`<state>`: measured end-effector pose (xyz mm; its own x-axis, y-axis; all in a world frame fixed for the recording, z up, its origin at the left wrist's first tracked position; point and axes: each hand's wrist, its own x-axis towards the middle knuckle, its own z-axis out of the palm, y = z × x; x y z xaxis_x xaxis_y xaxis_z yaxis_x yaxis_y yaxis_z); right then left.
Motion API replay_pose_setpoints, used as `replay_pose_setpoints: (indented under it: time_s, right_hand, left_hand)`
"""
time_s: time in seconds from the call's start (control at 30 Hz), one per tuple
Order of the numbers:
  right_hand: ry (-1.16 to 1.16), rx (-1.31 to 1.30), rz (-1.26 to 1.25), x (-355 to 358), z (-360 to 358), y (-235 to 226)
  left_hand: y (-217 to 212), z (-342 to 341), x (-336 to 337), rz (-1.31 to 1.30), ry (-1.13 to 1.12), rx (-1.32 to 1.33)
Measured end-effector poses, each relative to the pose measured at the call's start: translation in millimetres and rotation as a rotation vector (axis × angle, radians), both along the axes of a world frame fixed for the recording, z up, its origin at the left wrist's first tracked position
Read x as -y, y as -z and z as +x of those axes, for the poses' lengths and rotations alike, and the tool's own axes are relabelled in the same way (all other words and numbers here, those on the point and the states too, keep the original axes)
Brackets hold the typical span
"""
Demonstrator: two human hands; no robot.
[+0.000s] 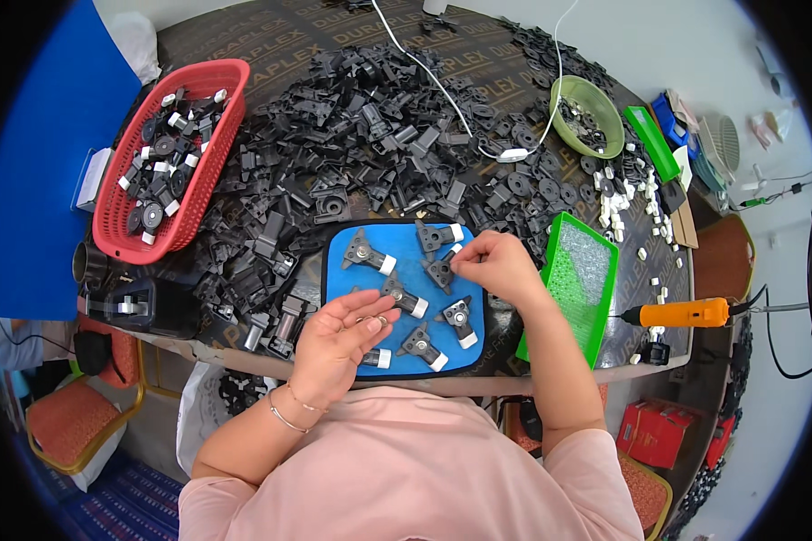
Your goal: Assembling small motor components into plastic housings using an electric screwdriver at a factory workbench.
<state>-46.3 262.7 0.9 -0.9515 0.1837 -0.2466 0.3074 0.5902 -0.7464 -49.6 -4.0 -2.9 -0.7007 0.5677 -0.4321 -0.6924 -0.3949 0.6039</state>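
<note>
A blue mat (343,236) with a black border carries several black plastic assemblies with white end caps. My right hand (501,266) is closed in a pinch over one black assembly (439,272) on the mat's right side; what its fingertips hold is hidden. My left hand (338,338) is cupped, palm up, over the mat's left edge, with small shiny metal pieces (371,318) at its curled fingers. Just beyond its fingertips lies another assembly (404,296). More sit at the upper left (367,252), the top (436,236), the right (458,321) and the bottom (419,347).
Loose black plastic parts (361,126) form a big heap behind the mat. A red basket (235,99) of assemblies stands left, a green tray (604,279) of small metal pieces right. Beyond are a green bowl (615,122), white caps (613,203), an orange-handled tool (686,313) and a white cable (438,86).
</note>
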Motion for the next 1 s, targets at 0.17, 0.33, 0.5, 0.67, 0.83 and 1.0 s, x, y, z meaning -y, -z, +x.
replay_pose_setpoints:
  time_s: [0.17,0.33,0.5,0.67,0.83,1.0]
  right_hand:
    - [0.046,0.041,-0.036,3.2,-3.1,8.1]
    - [0.088,0.093,0.008,7.8,-5.1,3.2]
    - [0.071,0.042,0.053,9.7,-3.8,3.4]
    - [0.044,0.031,0.081,13.9,-4.5,-0.8]
    - [0.058,0.020,0.114,16.5,-4.1,-1.1]
    - [0.066,0.015,0.118,17.2,-3.8,-1.2]
  left_hand:
    - [0.8,-0.3,-0.1,0.009,-0.006,-0.003]
    - [2.0,-0.8,1.2,0.024,-0.016,0.002]
    - [2.9,-0.5,0.6,0.038,-0.016,0.002]
    - [2.9,-1.1,0.7,0.030,-0.023,0.004]
    - [1.0,-0.5,1.6,0.029,-0.031,0.016]
    - [0.3,-1.2,-0.4,0.036,-0.035,0.028]
